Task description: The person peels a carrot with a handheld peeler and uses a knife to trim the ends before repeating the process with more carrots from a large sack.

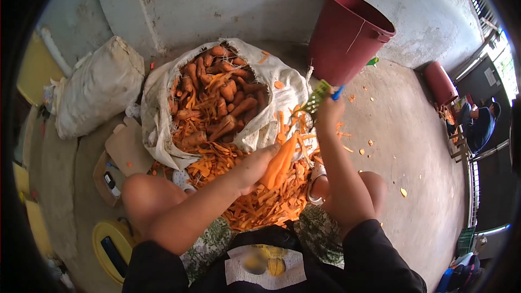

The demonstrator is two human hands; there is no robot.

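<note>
My left hand (259,165) is wrapped around a peeled, bright orange carrot (282,160), held tilted above a heap of peelings. In my right hand (330,114), raised to the right of the carrot's upper end and apart from it, is a peeler (316,97) with a green slotted part and a blue end. Ahead of my hands stands an open white woven sack (282,89), full of unpeeled carrots (228,89) and some orange strips. Carrot peelings (277,206) lie piled on the floor between my legs and against the sack.
A tall dark red bin (344,43) stands behind the sack, near the wall. To the left are a full white sack (103,87), torn cardboard (129,146) and a yellow lid (100,239) carrying a dark phone. Another person (480,127) sits at far right by a red container (439,84).
</note>
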